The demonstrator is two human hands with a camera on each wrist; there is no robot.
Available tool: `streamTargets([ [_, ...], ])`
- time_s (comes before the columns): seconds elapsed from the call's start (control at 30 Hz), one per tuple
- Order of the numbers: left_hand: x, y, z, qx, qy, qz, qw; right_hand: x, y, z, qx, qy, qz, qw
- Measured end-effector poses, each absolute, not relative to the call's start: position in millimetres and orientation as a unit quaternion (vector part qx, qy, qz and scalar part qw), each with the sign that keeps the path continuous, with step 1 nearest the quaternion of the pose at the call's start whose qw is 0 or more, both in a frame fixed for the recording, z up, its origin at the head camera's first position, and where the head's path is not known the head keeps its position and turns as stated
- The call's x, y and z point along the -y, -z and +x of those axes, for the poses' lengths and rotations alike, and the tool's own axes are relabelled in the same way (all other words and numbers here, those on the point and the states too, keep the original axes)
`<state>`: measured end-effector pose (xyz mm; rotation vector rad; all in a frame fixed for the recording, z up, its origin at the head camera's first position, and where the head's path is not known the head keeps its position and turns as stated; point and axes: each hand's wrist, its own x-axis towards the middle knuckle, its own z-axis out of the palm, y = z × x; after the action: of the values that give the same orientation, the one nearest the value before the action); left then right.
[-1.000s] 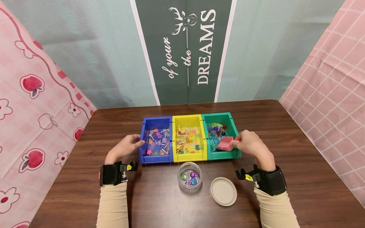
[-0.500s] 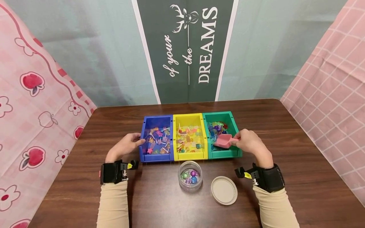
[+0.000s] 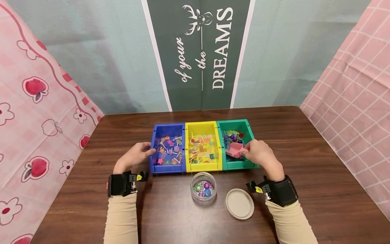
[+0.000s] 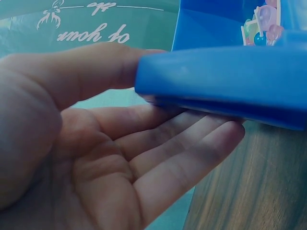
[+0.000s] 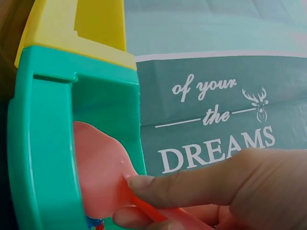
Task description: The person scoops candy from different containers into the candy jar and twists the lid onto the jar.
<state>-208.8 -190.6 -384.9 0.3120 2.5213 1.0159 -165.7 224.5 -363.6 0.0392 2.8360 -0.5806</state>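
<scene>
My left hand [image 3: 134,157] grips the outer edge of the blue bin [image 3: 167,169]; in the left wrist view the thumb lies against its wall and the fingers reach beneath it. The right hand [image 3: 261,155] pinches the handle of a pink scoop [image 3: 235,150] inside the green bin [image 3: 240,165]. In the right wrist view the scoop [image 5: 98,167] hides most of what lies in that bin. Shiny blue, purple, green and red beads [image 3: 233,137] show beyond the scoop in the head view.
A yellow bin [image 3: 204,167] with small lollipop-like charms joins the blue and green ones in a row. Before them stands a clear round jar [image 3: 203,202] holding several coloured beads. A cream lid [image 3: 239,204] lies right of the jar on the wooden table [image 3: 170,217].
The right hand and the pink scoop have shifted left inside the green bin. My left hand keeps its place on the blue bin.
</scene>
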Motion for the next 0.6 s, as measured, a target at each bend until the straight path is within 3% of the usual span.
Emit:
streamTargets([
  [0.33,190.3,381.1,-209.1,-0.904,-0.360,0.114,0.199,-211.7,372.2,-169.6,-0.981,0.168,0.030,0.088],
  [0.6,190.5,384.0,-209.3,-0.902,-0.365,0.114,0.200,-212.5,373.4,-169.2,-0.977,0.183,0.031,0.107],
])
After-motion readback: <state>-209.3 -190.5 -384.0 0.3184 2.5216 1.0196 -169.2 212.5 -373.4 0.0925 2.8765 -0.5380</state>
